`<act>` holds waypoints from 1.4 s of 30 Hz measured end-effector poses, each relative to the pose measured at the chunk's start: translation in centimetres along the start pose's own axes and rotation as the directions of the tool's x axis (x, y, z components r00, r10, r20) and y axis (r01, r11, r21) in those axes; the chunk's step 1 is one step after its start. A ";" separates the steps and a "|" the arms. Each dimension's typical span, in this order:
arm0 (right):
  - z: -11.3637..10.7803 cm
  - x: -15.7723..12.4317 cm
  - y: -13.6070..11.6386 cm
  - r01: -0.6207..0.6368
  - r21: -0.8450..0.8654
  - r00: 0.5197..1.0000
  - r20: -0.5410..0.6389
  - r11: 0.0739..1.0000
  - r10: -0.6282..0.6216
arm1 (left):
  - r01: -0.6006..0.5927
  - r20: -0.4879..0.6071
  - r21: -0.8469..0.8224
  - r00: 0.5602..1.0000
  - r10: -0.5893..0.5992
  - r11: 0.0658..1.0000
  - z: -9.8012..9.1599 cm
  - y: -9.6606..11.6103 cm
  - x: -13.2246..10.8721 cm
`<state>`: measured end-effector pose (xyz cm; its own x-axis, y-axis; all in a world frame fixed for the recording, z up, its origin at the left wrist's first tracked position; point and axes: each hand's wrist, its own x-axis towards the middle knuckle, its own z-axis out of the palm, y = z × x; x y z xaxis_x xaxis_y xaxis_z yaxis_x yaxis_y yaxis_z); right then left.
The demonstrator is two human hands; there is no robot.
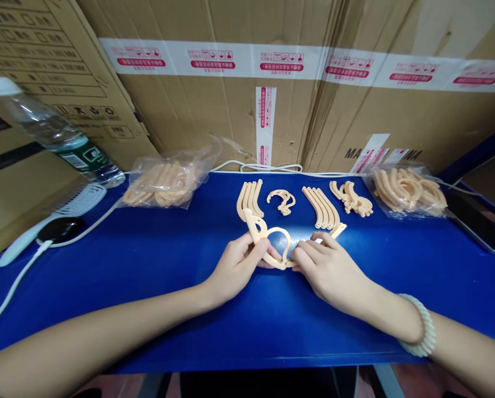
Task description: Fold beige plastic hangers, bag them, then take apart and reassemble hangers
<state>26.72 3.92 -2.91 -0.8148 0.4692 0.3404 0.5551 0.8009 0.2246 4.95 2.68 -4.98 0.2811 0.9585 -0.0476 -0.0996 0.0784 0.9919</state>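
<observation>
Between my hands is a cream plastic folding clothes hanger (288,236), its hook curving up in the middle and an arm to each side. My left hand (239,265) is closed on the left arm, thumb on top. With fingers bent, my right hand (328,268) grips the right arm, and an end of it sticks out past the knuckles. Beyond my hands lie a row of curved hanger arms (251,198), a second row of arms (320,207), a hook piece (284,201) and a small heap of hook pieces (352,199).
Clear bags of similar parts lie at left (164,182) and right (409,190). Leftward are a water bottle (65,135), a pale hairbrush (52,224) and a black mouse-like device (61,229) with a white cable. A phone (482,224) rests at right. Cardboard boxes (214,121) back the blue table (168,337).
</observation>
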 end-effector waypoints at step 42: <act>1.9 -0.6 7.2 -0.077 0.342 0.995 -0.039 0.936 0.096 | 0.137 0.013 -0.387 0.990 -0.144 0.912 -1.0 0.9 1.2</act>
<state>30.84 10.10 -3.26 -0.7504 0.5293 0.3959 0.5255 0.8410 -0.1284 4.28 4.13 -4.28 0.3047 0.9337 -0.1880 -0.4213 0.3092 0.8526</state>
